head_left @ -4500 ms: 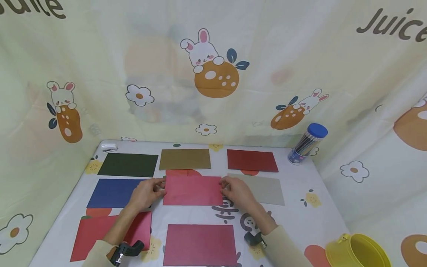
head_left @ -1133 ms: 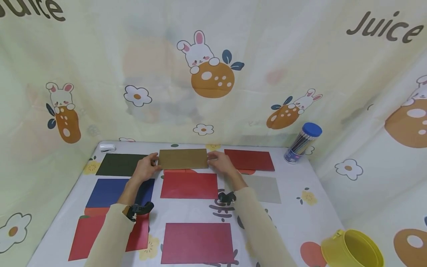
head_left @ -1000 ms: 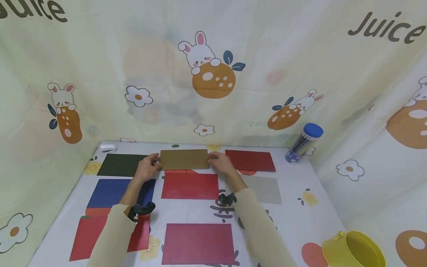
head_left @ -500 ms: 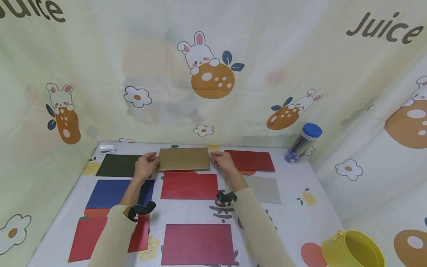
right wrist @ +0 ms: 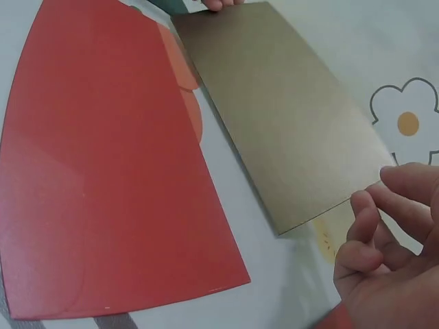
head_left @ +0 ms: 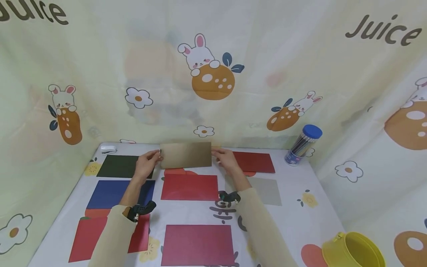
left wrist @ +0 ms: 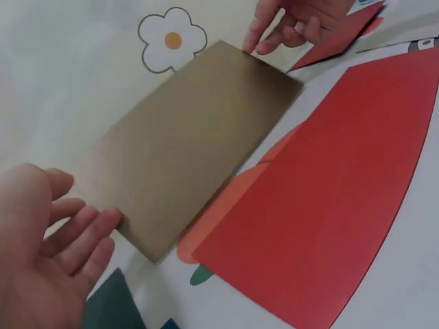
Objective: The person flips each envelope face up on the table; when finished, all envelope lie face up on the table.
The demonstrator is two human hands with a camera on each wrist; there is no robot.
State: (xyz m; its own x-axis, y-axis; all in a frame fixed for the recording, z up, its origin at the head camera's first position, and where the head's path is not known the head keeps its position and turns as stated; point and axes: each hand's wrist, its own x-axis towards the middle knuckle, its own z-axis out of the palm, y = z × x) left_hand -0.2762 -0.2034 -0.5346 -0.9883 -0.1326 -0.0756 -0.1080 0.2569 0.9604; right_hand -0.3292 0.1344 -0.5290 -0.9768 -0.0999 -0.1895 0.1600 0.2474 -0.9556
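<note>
A gold card (head_left: pixel 185 155) is raised at the back middle of the table, tilted with its face toward me. My left hand (head_left: pixel 145 165) pinches its left short edge. At the opposite edge, my right hand (head_left: pixel 228 161) pinches it between thumb and fingers, which shows in the right wrist view (right wrist: pixel 391 247). Just in front of the gold card lies a bright red card (head_left: pixel 189 187). A dark green card (head_left: pixel 117 165) lies under the left hand's side, and a dark red card (head_left: pixel 255 162) is beside the right hand.
Nearer me lie a blue card (head_left: pixel 108 194), a grey card (head_left: pixel 265 190), a pinkish-red card (head_left: pixel 198 244) and a red card (head_left: pixel 87 237) partly under the left arm. A blue-lidded pencil tub (head_left: pixel 301 146), a white stapler (head_left: pixel 108 149) and a yellow bucket (head_left: pixel 351 250) stand around.
Earlier both hands held a red card in the middle, which now lies flat. They moved back to the gold card, and it has come up off the table, its far edge tilted upward.
</note>
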